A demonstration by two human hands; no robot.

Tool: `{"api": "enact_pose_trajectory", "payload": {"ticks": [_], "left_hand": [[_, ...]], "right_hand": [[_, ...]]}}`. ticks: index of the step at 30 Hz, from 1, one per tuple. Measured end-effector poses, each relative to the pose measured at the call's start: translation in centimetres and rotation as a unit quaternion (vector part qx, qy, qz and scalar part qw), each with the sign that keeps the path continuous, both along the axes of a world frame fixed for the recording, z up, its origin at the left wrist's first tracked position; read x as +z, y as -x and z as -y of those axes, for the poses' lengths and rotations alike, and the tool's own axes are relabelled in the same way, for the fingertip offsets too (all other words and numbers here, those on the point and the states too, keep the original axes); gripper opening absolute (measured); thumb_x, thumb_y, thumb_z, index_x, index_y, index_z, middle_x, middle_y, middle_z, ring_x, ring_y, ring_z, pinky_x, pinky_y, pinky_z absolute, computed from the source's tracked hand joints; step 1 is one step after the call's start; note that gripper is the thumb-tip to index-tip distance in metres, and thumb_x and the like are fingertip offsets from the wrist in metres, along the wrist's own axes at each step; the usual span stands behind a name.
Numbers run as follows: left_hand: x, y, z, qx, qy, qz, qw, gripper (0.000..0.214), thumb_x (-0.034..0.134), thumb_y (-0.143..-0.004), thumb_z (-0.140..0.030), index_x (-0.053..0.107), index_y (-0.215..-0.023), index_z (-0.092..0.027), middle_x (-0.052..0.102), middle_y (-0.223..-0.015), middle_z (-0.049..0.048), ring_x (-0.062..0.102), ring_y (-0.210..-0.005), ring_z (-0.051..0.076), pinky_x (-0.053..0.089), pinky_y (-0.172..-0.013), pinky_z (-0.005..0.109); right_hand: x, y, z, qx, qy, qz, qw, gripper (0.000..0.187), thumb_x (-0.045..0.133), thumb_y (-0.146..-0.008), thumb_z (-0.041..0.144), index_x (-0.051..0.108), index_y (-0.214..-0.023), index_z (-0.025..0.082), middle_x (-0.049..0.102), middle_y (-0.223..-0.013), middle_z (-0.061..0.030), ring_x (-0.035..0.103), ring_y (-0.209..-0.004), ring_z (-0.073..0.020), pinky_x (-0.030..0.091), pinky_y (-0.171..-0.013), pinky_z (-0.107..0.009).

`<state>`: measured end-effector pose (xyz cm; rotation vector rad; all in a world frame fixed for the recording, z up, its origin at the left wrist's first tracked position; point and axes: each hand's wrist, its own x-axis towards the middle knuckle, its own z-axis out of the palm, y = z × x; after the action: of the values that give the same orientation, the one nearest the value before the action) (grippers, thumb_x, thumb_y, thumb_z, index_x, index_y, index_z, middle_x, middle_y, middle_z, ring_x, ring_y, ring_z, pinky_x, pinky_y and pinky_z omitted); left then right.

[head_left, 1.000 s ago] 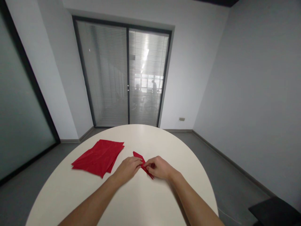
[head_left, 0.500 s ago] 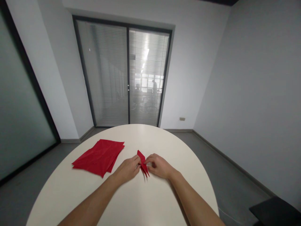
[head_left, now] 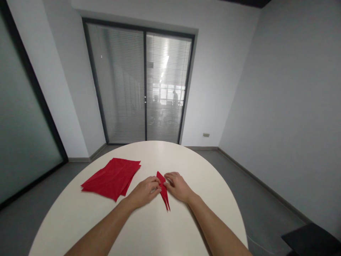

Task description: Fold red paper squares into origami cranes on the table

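Observation:
A narrow folded red paper piece (head_left: 163, 192) lies on the white round table (head_left: 149, 227), pointing away from me, with two thin tips at its near end. My left hand (head_left: 145, 192) pinches its left side with curled fingers. My right hand (head_left: 178, 186) pinches its right side, fingertips pressed on the fold. Both hands rest on the tabletop with the piece between them.
A stack of flat red paper sheets (head_left: 113, 177) lies on the table to the left of my hands. Beyond the table stand glass doors with blinds (head_left: 141, 85). A dark object (head_left: 311, 238) sits at the lower right on the floor.
The folded piece has turned from lying diagonally under my right hand to pointing straight away from me, its two tips now showing toward me. Both hands shifted slightly with it.

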<state>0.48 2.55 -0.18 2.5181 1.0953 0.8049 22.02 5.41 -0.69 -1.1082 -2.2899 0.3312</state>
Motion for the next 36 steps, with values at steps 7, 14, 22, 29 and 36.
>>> {"api": "enact_pose_trajectory", "payload": {"ticks": [7,14,22,29,36], "left_hand": [[-1.3,-0.3,-0.7,0.099,0.022,0.062,0.993,0.006,0.065,-0.085,-0.023,0.064,-0.08,-0.021,0.06,-0.123,0.0073,0.056,-0.116,0.023,0.045,-0.099,0.037],[-2.0,-0.9,-1.1,0.156,0.089,0.125,0.976,0.038,0.069,-0.078,-0.016,0.052,-0.111,-0.023,0.07,-0.1,0.0038,0.066,-0.095,0.021,0.048,-0.086,0.034],[-2.0,-1.1,-1.2,0.145,0.068,0.084,0.983,0.011,0.064,-0.082,-0.017,0.068,-0.092,-0.021,0.072,-0.094,0.0043,0.065,-0.09,0.021,0.047,-0.082,0.031],[-0.9,-0.7,-0.4,0.059,0.022,0.033,0.997,0.02,0.056,-0.086,-0.013,0.072,-0.093,-0.024,0.072,-0.099,0.0021,0.063,-0.097,0.02,0.047,-0.087,0.029],[0.2,0.4,0.1,-0.02,0.001,-0.006,1.0,0.028,0.055,-0.084,-0.009,0.073,-0.098,-0.025,0.071,-0.106,0.0017,0.062,-0.103,0.018,0.046,-0.094,0.029]], "right_hand": [[-1.3,0.0,-0.8,-0.037,0.053,-0.064,0.996,0.022,0.066,-0.081,0.022,0.071,-0.103,0.02,0.069,-0.107,-0.0077,0.06,-0.102,-0.0229,0.045,-0.092,-0.036],[-1.0,0.1,-0.7,-0.027,0.096,-0.106,0.989,0.015,0.063,-0.077,0.016,0.071,-0.09,0.018,0.07,-0.094,-0.0045,0.06,-0.081,-0.0174,0.045,-0.073,-0.027],[-0.5,0.0,-0.7,0.022,0.097,-0.084,0.991,0.015,0.064,-0.081,0.019,0.075,-0.092,0.019,0.073,-0.085,-0.0017,0.059,-0.076,-0.016,0.043,-0.07,-0.025],[0.3,-0.8,-0.3,0.07,0.114,-0.059,0.989,0.024,0.057,-0.082,0.013,0.076,-0.095,0.021,0.074,-0.087,-0.0007,0.059,-0.07,-0.0143,0.044,-0.065,-0.024],[0.5,-1.4,0.2,0.092,0.118,-0.064,0.987,0.036,0.052,-0.075,0.006,0.077,-0.095,0.022,0.075,-0.101,-0.0025,0.065,-0.096,-0.0193,0.047,-0.078,-0.026]]}}
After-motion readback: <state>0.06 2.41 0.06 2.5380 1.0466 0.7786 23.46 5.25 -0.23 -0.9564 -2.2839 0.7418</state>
